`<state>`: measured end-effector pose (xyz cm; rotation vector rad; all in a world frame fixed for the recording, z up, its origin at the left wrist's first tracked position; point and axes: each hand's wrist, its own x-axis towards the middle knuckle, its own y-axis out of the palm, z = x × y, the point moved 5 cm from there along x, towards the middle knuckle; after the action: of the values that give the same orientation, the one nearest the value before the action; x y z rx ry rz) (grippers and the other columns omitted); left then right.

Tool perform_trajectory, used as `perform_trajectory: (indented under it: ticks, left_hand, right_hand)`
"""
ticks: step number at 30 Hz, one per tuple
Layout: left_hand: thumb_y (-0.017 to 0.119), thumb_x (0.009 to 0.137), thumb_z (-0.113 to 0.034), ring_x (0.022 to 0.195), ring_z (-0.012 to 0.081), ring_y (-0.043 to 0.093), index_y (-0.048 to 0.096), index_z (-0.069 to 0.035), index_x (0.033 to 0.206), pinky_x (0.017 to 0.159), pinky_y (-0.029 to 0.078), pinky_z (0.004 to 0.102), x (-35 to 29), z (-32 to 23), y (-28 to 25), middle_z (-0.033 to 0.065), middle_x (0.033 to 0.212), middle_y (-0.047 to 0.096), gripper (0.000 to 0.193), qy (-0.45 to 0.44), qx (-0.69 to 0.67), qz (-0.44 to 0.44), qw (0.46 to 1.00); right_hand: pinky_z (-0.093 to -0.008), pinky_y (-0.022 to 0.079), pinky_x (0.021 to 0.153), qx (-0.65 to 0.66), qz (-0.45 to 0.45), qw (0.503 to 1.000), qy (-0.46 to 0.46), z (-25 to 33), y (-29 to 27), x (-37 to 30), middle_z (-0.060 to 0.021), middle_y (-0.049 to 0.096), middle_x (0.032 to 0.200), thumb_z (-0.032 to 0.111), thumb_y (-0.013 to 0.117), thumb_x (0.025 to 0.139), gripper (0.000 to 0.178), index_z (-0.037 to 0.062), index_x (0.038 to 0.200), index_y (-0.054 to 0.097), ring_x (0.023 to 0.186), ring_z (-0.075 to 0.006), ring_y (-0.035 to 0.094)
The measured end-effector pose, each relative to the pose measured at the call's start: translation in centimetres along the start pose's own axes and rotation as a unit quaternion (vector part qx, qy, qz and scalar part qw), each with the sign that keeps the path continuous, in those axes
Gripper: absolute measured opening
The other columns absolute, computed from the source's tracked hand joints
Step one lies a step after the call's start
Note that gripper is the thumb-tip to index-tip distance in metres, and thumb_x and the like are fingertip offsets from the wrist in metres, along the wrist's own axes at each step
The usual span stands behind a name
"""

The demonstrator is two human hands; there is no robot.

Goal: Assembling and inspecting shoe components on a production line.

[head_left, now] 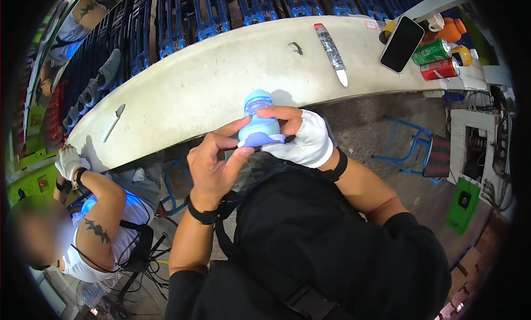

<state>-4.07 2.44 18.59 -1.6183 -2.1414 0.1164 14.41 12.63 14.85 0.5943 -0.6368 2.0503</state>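
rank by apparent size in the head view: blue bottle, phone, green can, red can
Largest to smallest:
1. Blue bottle
2. Phone
3. Green can and red can: too alike to rank

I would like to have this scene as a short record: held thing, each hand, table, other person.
Held thing: light-blue, bottle-shaped plastic piece with wavy purple rim
Left hand: bare, pinching the piece from its left
Right hand: in white glove, at least one finger bare, holding from the right
Pale table: long tool with red end and white pointed tip
Table's right end: black-screened phone, green can, red can
Other person: at left, white-gloved hand near table's edge
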Motion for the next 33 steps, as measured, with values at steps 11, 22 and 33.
perform_trajectory:
  ticks: [11, 22, 33]
  left_hand:
    - [0.092, 0.07, -0.064, 0.103, 0.0367, 0.079, 0.069, -0.005, 0.145, 0.084, 0.064, 0.0428, 2.6, -1.8, -1.0, 0.0179, 0.124, 0.078, 0.098, 0.027, 0.35, 0.172, 0.92]
    - [0.098, 0.078, -0.03, 0.099, 0.0355, 0.08, 0.068, -0.004, 0.147, 0.085, 0.065, 0.0415, 1.0, -2.9, 0.3, 0.018, 0.121, 0.08, 0.079, -0.022, 0.368, 0.13, 0.92]
    - [0.094, 0.075, -0.004, 0.104, 0.0361, 0.076, 0.073, -0.001, 0.112, 0.083, 0.063, 0.0406, 0.5, -0.9, 5.3, 0.0151, 0.111, 0.075, 0.042, 0.143, 0.127, -0.048, 0.98]
  right_hand:
    - [-0.0415, 0.064, 0.076, -0.179, 0.092, 0.978, 0.061, -0.3, 0.5, -0.4, -0.0127, 0.074, 0.138, 0.029, 0.094, 0.076, 0.036, 0.0067, 0.093, 0.073, 0.086, -0.0317, 0.079]
    - [-0.0438, 0.061, 0.083, -0.215, 0.106, 0.963, 0.12, -1.2, -1.1, -0.3, -0.0135, 0.082, 0.117, 0.025, 0.096, 0.073, 0.036, 0.0086, 0.091, 0.07, 0.091, -0.032, 0.078]
    - [-0.0493, 0.05, 0.117, -0.015, 0.106, 0.992, 0.07, 2.8, -3.5, 2.2, -0.0179, 0.073, 0.137, 0.033, 0.104, 0.072, 0.082, 0.0038, 0.138, 0.066, 0.132, -0.0377, 0.069]
